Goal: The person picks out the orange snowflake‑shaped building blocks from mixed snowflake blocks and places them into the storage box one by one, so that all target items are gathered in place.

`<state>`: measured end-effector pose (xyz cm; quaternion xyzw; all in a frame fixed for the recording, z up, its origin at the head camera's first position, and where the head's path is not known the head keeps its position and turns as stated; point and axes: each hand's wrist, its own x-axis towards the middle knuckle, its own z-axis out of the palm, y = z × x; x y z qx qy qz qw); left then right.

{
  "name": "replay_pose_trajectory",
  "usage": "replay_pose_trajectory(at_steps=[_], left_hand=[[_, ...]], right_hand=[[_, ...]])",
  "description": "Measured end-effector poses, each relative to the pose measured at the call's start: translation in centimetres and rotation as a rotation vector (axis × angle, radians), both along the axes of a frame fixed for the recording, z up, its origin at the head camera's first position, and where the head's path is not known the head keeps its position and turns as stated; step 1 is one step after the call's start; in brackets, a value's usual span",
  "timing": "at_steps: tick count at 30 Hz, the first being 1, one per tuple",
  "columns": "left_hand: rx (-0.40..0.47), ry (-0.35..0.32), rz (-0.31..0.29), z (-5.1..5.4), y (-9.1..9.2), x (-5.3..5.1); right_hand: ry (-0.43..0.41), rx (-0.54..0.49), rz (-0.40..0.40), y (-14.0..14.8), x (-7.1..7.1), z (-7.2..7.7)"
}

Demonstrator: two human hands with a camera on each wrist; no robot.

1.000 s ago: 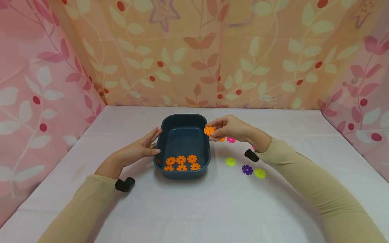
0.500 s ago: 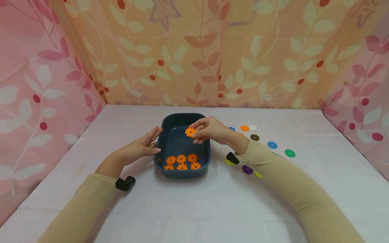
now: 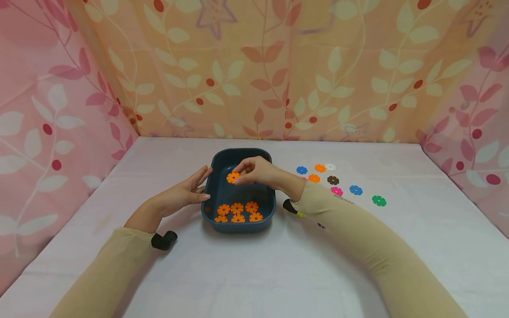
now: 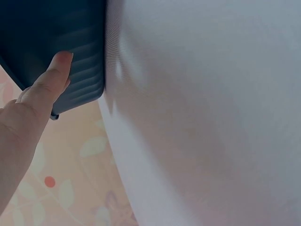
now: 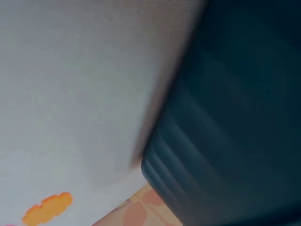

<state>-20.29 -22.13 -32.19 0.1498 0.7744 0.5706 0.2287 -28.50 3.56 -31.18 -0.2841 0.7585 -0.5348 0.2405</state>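
Note:
A dark blue rectangular basin [image 3: 238,228] stands mid-table. Inside, along its near end, lie several orange notched flower discs [image 3: 237,208]. My right hand [image 3: 260,172] is over the basin and pinches one more orange flower disc [image 3: 233,178] between thumb and fingertips. My left hand [image 3: 179,194] is at the basin's left side, with extended fingers touching it. In the left wrist view a straight finger [image 4: 49,82] lies against the basin's ribbed outer wall [image 4: 84,61]. The right wrist view shows the basin's other wall [image 5: 225,141]; the right hand is out of that frame.
Right of the basin, loose flower discs lie on the white cloth: blue [image 3: 301,170], orange [image 3: 320,168], white [image 3: 330,167], brown [image 3: 333,180], pink [image 3: 336,191] and green [image 3: 379,201]. The right sleeve [image 3: 370,238] partly covers others. A patterned curtain [image 3: 278,88] stands behind.
My right hand has moved left with the orange flower disc, from the basin's right rim to over its inside. My left hand has stayed at the basin's left side.

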Motion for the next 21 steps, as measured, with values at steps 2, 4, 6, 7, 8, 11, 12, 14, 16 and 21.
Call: replay_pose_trajectory(at_steps=[2, 4, 6, 7, 8, 11, 12, 14, 16, 21], left_hand=[[-0.001, -0.001, 0.006, 0.0, -0.1, 0.0], [0.006, 0.001, 0.005, -0.1, -0.2, 0.0], [0.014, 0.0, 0.005, -0.1, -0.2, 0.0], [0.017, -0.001, 0.004, -0.2, -0.2, 0.1], [0.02, 0.001, 0.001, -0.2, -0.2, 0.1], [0.017, 0.002, 0.004, -0.2, -0.2, 0.1], [0.016, 0.002, 0.005, -0.2, -0.1, 0.1], [0.013, -0.002, 0.011, -0.2, -0.1, 0.0], [0.013, -0.003, 0.013, -0.2, 0.0, 0.0], [0.026, 0.0, 0.008, -0.3, -0.1, -0.1]], right_hand=[[0.019, 0.015, 0.019, -0.4, -0.1, -0.1], [0.028, 0.04, 0.038, -0.9, -0.2, -0.3], [0.035, 0.078, 0.061, -1.3, -0.4, -0.5], [0.041, 0.102, 0.073, -1.5, -0.4, -0.6], [0.046, 0.124, 0.083, -1.7, -0.5, -0.7], [0.062, 0.189, 0.123, -2.1, -0.7, -0.9], [0.064, 0.208, 0.135, -2.2, -0.8, -0.9], [0.075, 0.242, 0.161, -2.4, -0.9, -1.0], [0.086, 0.279, 0.188, -2.6, -1.0, -1.2], [0.104, 0.348, 0.21, -3.1, -1.1, -1.4]])
